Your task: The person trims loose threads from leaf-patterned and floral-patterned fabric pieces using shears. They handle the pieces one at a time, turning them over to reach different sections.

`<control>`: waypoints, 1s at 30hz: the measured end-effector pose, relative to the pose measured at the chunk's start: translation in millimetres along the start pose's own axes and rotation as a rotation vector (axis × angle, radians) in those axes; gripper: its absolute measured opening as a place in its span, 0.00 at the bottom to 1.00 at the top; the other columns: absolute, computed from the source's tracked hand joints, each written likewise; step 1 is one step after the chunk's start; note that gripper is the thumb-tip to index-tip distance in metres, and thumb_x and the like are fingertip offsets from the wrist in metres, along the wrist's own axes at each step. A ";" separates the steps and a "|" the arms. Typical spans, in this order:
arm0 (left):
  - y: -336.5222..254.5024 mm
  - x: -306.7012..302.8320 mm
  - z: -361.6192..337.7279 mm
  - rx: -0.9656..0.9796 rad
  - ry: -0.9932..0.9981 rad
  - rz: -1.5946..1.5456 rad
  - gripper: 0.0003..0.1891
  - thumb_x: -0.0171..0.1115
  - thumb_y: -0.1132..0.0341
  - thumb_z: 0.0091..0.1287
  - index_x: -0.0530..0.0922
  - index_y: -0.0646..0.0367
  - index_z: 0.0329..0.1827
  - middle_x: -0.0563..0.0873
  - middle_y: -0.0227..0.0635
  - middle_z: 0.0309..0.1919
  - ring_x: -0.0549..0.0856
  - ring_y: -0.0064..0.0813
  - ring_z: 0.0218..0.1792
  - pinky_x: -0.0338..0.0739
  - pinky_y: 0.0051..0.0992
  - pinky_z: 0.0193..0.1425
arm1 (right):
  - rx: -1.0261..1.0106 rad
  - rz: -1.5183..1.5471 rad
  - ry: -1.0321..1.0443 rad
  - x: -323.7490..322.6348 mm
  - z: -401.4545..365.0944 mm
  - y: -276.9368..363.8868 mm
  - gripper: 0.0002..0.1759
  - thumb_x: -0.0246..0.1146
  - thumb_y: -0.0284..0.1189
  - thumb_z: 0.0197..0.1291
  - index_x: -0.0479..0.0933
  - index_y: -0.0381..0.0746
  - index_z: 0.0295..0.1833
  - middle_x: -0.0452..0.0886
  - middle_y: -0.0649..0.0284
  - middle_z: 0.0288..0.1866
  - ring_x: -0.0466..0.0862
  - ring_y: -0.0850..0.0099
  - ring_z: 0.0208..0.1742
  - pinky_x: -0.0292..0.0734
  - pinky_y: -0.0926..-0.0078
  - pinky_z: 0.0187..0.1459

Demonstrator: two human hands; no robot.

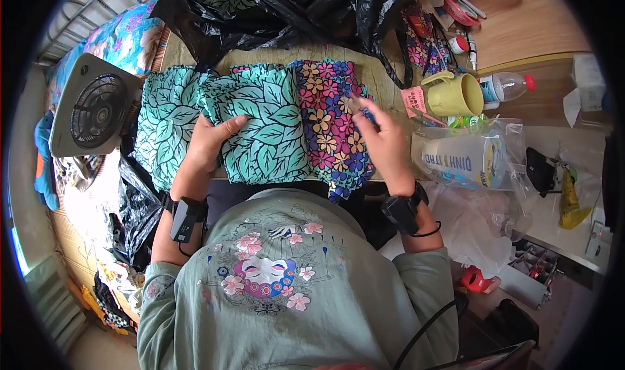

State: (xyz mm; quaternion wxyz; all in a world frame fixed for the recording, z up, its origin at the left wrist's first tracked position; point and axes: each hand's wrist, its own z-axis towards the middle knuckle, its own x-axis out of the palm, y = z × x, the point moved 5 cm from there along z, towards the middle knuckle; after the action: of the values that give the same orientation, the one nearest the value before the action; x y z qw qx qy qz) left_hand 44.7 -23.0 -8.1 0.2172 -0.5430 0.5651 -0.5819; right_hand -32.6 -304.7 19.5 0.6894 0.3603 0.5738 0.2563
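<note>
My left hand (215,141) grips the left edge of a folded teal leaf-print fabric (270,126), thumb on top and fingers hidden beneath it. Another folded piece of teal leaf-print fabric (164,126) lies to the left, partly under that one. To the right, a dark fabric with pink, purple and yellow flowers (322,113) shows from underneath the teal piece. Over its right edge is my right hand (387,142), thumb and fingers drawn together. Something small and greyish is at those fingertips, too blurred to name.
A black plastic bag (280,18) spreads along the table's far side. A small fan (97,113) stands at the left. On the right are a yellow mug (456,95), a plastic bottle (501,87) and a printed clear plastic bag (459,155).
</note>
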 end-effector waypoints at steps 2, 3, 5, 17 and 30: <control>0.9 -1.0 0.2 -0.004 -0.015 0.009 0.23 0.68 0.69 0.60 0.73 0.65 0.58 0.83 0.35 0.47 0.82 0.25 0.47 0.75 0.26 0.54 | 0.048 0.122 -0.169 -13.2 5.2 -8.7 0.17 0.64 0.33 0.62 0.79 0.39 0.55 0.83 0.64 0.34 0.80 0.81 0.36 0.74 0.81 0.38; 0.9 -0.6 0.0 -0.003 -0.012 0.008 0.23 0.68 0.69 0.60 0.73 0.65 0.58 0.83 0.35 0.47 0.82 0.25 0.47 0.75 0.26 0.54 | 0.047 0.120 -0.172 -14.8 8.6 -15.2 0.17 0.64 0.33 0.62 0.79 0.39 0.55 0.83 0.64 0.34 0.80 0.81 0.36 0.74 0.81 0.38; 0.7 0.1 -0.3 -0.004 -0.015 -0.001 0.23 0.68 0.69 0.60 0.73 0.65 0.58 0.83 0.34 0.47 0.82 0.25 0.47 0.75 0.26 0.54 | 0.091 0.099 -0.161 -15.3 17.6 -36.2 0.18 0.65 0.34 0.61 0.79 0.37 0.53 0.84 0.62 0.36 0.81 0.79 0.36 0.74 0.80 0.39; 3.7 -4.0 0.2 -0.025 -0.035 -0.004 0.23 0.68 0.69 0.60 0.73 0.64 0.58 0.84 0.35 0.48 0.83 0.26 0.47 0.76 0.27 0.56 | 0.172 -0.277 -0.032 -11.8 54.4 -27.5 0.18 0.65 0.39 0.58 0.80 0.38 0.48 0.84 0.53 0.37 0.85 0.57 0.38 0.76 0.65 0.38; 0.6 -0.2 -1.7 -0.017 -0.053 0.049 0.22 0.64 0.69 0.61 0.73 0.67 0.57 0.83 0.37 0.48 0.83 0.28 0.47 0.76 0.28 0.55 | 0.111 -0.263 0.090 -7.9 65.3 -26.1 0.16 0.67 0.40 0.56 0.80 0.38 0.42 0.83 0.55 0.31 0.84 0.58 0.34 0.76 0.66 0.36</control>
State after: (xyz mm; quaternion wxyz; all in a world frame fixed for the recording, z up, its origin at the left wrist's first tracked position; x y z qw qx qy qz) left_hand 43.1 -22.3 -8.3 0.2415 -0.5460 0.5772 -0.5571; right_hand 27.8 -339.9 9.0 0.6693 0.3080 0.6598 0.1476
